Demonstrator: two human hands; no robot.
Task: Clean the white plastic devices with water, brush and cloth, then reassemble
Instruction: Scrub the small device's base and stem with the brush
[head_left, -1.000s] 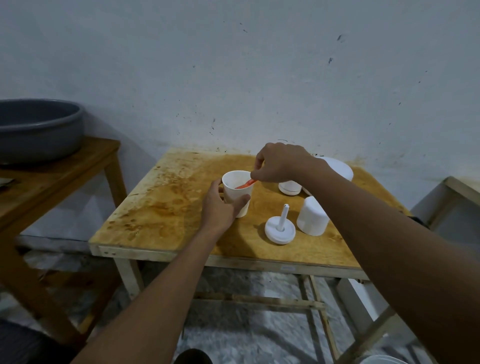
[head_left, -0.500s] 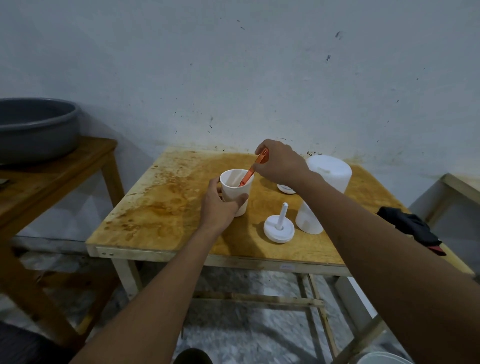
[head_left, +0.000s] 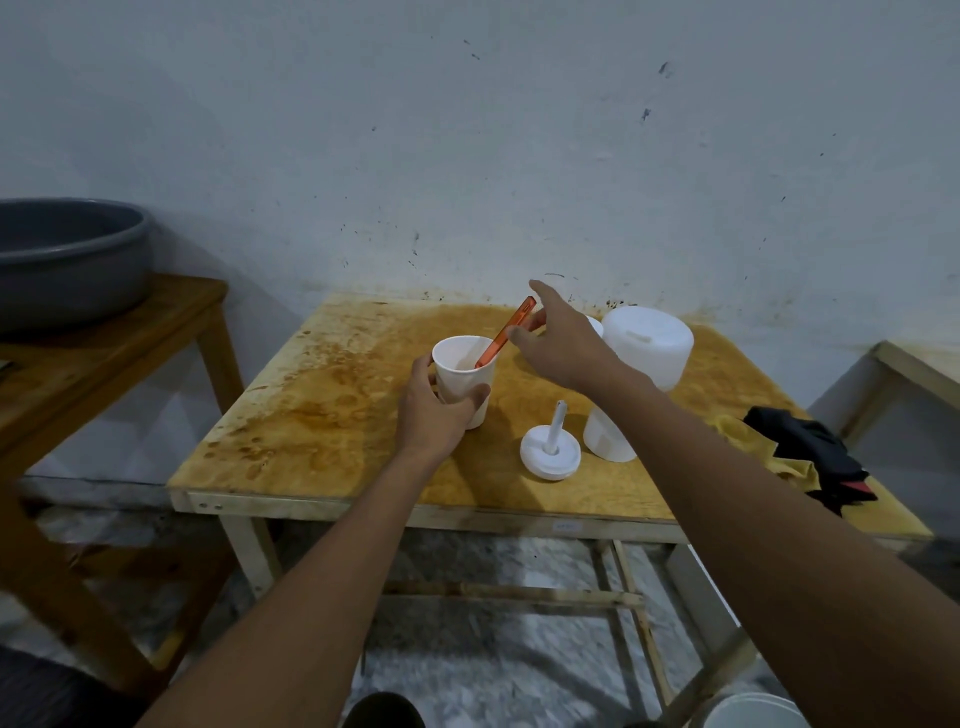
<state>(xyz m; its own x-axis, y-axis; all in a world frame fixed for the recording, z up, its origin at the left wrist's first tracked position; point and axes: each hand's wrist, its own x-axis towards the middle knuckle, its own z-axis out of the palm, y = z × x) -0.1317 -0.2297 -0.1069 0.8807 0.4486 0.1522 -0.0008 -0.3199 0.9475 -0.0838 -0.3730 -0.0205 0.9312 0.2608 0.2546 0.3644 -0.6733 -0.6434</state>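
Note:
My left hand (head_left: 434, 415) wraps around a white cup (head_left: 460, 366) standing on the stained wooden table (head_left: 322, 415). An orange brush (head_left: 506, 332) leans in the cup, handle up and to the right. My right hand (head_left: 563, 340) pinches the handle's upper part between thumb and a finger, with the index finger lifted. To the right of the cup stand a white disc with an upright stem (head_left: 549, 453), a white cylinder (head_left: 605, 439) partly behind my right forearm, and a larger white lidded container (head_left: 649, 343). A small white part (head_left: 596, 325) peeks out behind my right hand.
A yellow cloth (head_left: 737, 431) and a black cloth (head_left: 810, 452) lie at the table's right side. A grey basin (head_left: 62, 260) sits on a second wooden table (head_left: 130, 322) at left. A white bucket rim (head_left: 753, 712) shows on the floor at bottom right.
My right hand has risen and drawn the brush up from deep inside the cup; its fingers have loosened and spread. My left hand stays on the cup.

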